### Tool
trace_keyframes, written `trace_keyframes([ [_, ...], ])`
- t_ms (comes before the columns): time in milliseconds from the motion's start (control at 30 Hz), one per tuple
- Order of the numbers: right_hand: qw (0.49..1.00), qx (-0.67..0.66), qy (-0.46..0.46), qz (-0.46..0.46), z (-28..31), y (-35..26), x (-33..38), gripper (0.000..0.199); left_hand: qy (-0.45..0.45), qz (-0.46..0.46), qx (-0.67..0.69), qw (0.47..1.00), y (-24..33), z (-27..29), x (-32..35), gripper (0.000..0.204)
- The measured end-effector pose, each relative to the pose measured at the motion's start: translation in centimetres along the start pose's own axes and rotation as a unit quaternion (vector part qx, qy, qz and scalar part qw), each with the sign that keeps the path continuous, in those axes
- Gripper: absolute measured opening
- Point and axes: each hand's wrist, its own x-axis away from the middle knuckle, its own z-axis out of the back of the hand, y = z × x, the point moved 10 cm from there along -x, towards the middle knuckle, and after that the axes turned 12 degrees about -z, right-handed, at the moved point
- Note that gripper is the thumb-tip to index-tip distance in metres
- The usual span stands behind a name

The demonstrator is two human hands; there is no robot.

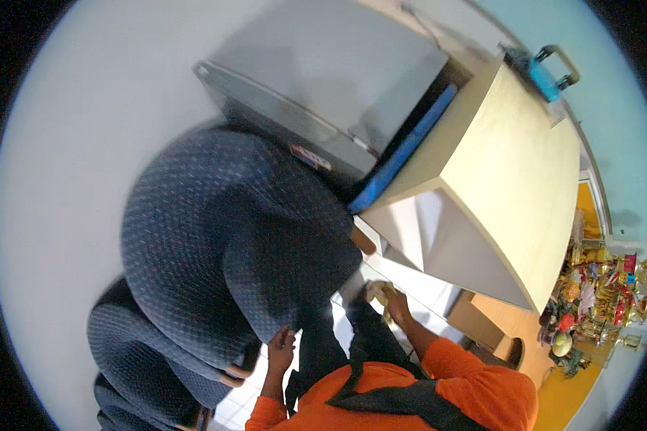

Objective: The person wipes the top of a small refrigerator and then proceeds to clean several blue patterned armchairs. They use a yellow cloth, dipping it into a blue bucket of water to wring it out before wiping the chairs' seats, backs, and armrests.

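Observation:
My left hand (280, 350), in an orange sleeve, rests with fingers apart against the lower edge of a large blue-grey upholstered chair (223, 237). My right hand (397, 307) reaches forward and is closed on a small pale yellow cloth (378, 291), just above the white tiled floor (424, 287). The cloth is between the chair and the underside of a pale wooden table (517, 165). A dark strap (366, 337) hangs between my arms. The picture is blurred, so the fingers are hard to make out.
A grey metal cabinet (323, 86) stands beyond the chair, with a blue panel (402, 154) beside it. A second matching chair (133, 345) is at lower left. A blue thing with a handle (546, 72) lies on the table. Colourful gilded ornaments (597, 294) crowd the right.

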Motion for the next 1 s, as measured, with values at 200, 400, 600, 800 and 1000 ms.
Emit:
trace_keyframes([
  [200, 0.916, -0.285, -0.245, 0.143, -6.8, -17.2, 14.3, 0.051, -0.008, -0.170, 0.000, 0.985, 13.3, 3.5, -3.3, 0.048],
  [400, 0.730, -0.483, -0.437, 0.207, -7.7, -34.3, 23.0, 0.082, 0.057, -0.323, -0.058, 0.943, 24.0, 9.0, -5.0, 0.044],
  [600, 0.783, -0.453, -0.265, 0.333, -4.4, -42.9, 23.8, 0.049, 0.284, -0.400, -0.132, 0.861, 28.0, 20.8, -5.3, 0.040],
  [800, 0.728, 0.132, 0.419, 0.526, -0.9, -46.9, 24.4, 0.050, 0.428, -0.371, -0.354, 0.744, 28.5, 31.3, -5.6, 0.059],
  [1000, 0.693, 0.398, 0.379, 0.467, -9.1, -49.4, 16.1, 0.054, 0.445, -0.252, -0.399, 0.761, 26.0, 39.6, -10.8, 0.071],
])
